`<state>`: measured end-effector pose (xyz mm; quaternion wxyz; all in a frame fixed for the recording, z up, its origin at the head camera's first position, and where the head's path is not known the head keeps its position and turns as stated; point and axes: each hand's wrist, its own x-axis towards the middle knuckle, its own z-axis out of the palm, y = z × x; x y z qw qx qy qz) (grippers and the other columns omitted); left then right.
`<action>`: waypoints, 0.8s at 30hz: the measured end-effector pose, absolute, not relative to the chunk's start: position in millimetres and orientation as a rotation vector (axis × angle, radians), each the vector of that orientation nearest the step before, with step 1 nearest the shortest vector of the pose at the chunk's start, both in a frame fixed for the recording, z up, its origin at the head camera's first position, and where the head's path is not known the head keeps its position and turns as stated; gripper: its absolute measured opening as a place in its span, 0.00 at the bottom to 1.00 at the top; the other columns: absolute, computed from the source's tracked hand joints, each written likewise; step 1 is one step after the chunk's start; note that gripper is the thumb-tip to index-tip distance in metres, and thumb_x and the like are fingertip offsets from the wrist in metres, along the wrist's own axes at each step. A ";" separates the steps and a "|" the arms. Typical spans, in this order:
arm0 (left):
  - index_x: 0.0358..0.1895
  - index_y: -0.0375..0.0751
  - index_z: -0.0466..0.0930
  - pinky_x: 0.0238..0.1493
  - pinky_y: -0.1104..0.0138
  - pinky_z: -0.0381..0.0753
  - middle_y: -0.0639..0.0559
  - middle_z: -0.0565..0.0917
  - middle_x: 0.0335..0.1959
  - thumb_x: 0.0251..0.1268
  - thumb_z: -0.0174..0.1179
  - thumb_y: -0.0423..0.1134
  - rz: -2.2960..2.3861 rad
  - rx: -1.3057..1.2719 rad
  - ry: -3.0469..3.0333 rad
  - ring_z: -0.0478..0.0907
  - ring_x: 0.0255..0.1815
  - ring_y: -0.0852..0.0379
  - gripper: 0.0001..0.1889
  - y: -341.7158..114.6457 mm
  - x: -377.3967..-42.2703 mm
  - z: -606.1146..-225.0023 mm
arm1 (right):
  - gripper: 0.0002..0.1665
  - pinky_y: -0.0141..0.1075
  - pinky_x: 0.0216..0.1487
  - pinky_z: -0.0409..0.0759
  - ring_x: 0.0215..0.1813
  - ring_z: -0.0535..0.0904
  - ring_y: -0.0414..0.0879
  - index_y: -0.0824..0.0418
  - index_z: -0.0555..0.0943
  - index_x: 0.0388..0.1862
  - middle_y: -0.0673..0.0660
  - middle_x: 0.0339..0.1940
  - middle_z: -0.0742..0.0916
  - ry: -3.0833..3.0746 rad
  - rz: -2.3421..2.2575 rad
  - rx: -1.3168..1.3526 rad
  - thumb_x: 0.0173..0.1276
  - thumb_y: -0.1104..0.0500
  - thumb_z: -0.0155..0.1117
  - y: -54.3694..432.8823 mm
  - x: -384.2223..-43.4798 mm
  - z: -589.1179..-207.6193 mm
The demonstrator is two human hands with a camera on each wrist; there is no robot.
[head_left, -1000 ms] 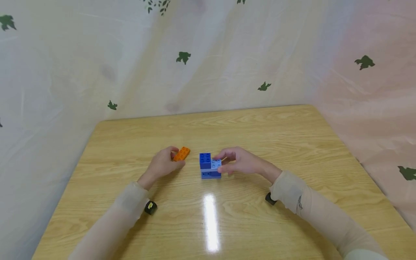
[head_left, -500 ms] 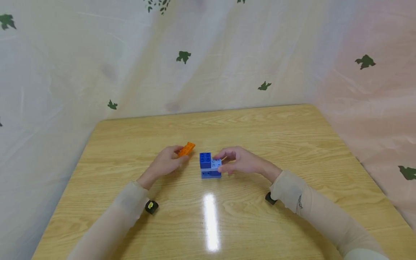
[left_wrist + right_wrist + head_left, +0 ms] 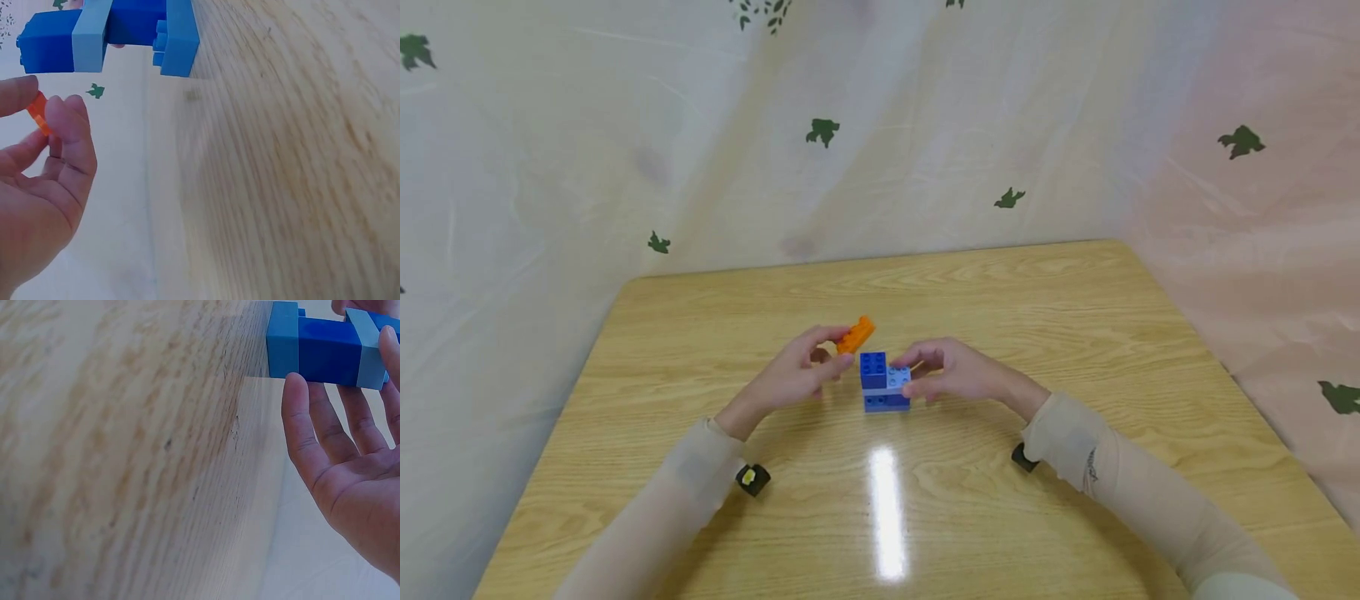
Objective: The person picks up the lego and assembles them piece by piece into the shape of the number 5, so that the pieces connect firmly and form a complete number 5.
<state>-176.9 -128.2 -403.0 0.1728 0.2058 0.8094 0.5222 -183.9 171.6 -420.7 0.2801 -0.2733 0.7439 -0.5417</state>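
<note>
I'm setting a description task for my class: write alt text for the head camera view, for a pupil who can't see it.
A person's left-hand grip holds an orange brick in the air beside a stack of blue bricks, which the right-hand grip holds on a wood-grain table. Behind the table is a pale backdrop with dark green leaf shapes.

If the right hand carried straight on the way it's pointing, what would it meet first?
Probably the blue brick stack, whose right end sits between the right hand's thumb and fingers; how firmly they touch is hard to judge.
</note>
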 end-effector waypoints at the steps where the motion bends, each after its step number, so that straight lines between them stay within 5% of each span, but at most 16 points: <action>1: 0.74 0.43 0.67 0.24 0.59 0.81 0.43 0.75 0.58 0.77 0.59 0.46 1.505 0.605 2.275 0.76 0.42 0.32 0.27 -127.6 -176.1 -401.8 | 0.21 0.56 0.42 0.86 0.57 0.82 0.54 0.57 0.81 0.61 0.55 0.62 0.83 1.996 -1.450 -0.734 0.71 0.58 0.70 171.7 -184.0 -420.7; 5: 0.73 0.43 0.68 0.23 0.64 0.79 0.45 0.75 0.60 0.77 0.58 0.42 1.575 0.691 2.217 0.77 0.43 0.32 0.25 -124.2 -173.0 -396.6 | 0.20 0.56 0.42 0.86 0.56 0.82 0.55 0.57 0.81 0.61 0.55 0.61 0.84 1.998 -1.447 -0.736 0.71 0.58 0.70 171.7 -184.1 -421.1; 12: 0.70 0.44 0.72 0.23 0.66 0.82 0.50 0.78 0.59 0.74 0.62 0.42 1.536 0.870 2.254 0.78 0.39 0.47 0.25 -118.5 -170.4 -393.2 | 0.20 0.55 0.42 0.87 0.57 0.82 0.54 0.57 0.81 0.60 0.55 0.60 0.84 2.005 -1.444 -0.726 0.71 0.57 0.70 171.8 -184.8 -422.5; 24: 0.67 0.46 0.77 0.28 0.66 0.83 0.52 0.77 0.53 0.69 0.67 0.38 1.492 0.959 2.283 0.79 0.39 0.50 0.24 -113.3 -168.8 -388.8 | 0.19 0.55 0.44 0.87 0.57 0.82 0.55 0.59 0.82 0.58 0.56 0.58 0.85 1.987 -1.460 -0.693 0.70 0.58 0.71 170.5 -185.4 -424.0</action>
